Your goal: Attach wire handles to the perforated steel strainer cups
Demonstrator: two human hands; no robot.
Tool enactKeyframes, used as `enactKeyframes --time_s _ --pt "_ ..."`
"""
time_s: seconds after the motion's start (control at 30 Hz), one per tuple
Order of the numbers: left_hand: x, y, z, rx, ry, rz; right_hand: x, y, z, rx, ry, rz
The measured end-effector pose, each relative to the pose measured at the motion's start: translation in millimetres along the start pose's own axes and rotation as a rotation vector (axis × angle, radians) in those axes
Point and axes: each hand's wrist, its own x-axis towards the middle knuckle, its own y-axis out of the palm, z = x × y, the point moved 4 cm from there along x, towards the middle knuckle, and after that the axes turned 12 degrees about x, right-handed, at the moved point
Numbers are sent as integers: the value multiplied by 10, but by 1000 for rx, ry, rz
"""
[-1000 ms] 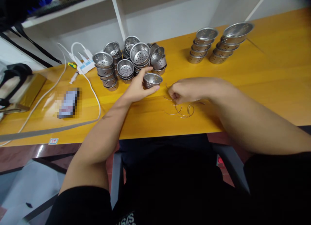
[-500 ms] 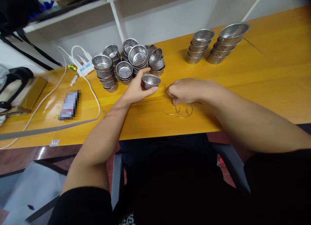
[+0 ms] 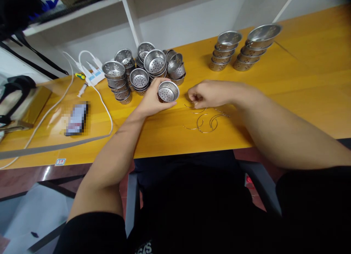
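My left hand (image 3: 153, 99) is closed round the side of a perforated metal strainer cup (image 3: 168, 92), which is tilted so its holed bottom shows. To the right, my right hand (image 3: 201, 94) is curled with its fingertips pinched together; whatever they hold, if anything, is too small to make out. Just below that hand, several thin curved wire handles (image 3: 207, 131) lie loosely on the table. Behind my left hand stand stacks of similar strainer cups (image 3: 139, 78), packed close together.
Two more stacks of strainer cups (image 3: 221, 56) stand at the back right of the yellow table (image 3: 301, 100). On the left lie a blurred-out phone (image 3: 77, 118), a white power strip (image 3: 95, 77) with cables, and a syringe (image 3: 82, 90). White shelving (image 3: 131, 23) rises behind.
The strainer cup in my left hand has been lifted slightly and tipped toward me. My right hand has risen a little away from the wires, uncovering more of them.
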Motion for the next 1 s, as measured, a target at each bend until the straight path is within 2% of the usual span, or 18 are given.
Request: enactKeyframes --time_s 0.1,0.23,0.4,0.53,0.83,1.0 --pt "5 -11 -19 21 -1 -1 -11 -49 -44 18 -17 -33" --pt "7 -10 -30 7 -3 4 -50 -178 -230 -16 37 -100" --pt "-2 -9 -53 -15 -22 20 -58 -171 -380 51 96 34" --pt "2 2 -41 -25 -38 28 -28 -68 -230 54 90 95" --pt "25 11 -42 -76 -59 37 6 123 67 -147 194 157" --pt "19 -24 -85 -57 -70 32 12 123 144 -183 118 122"
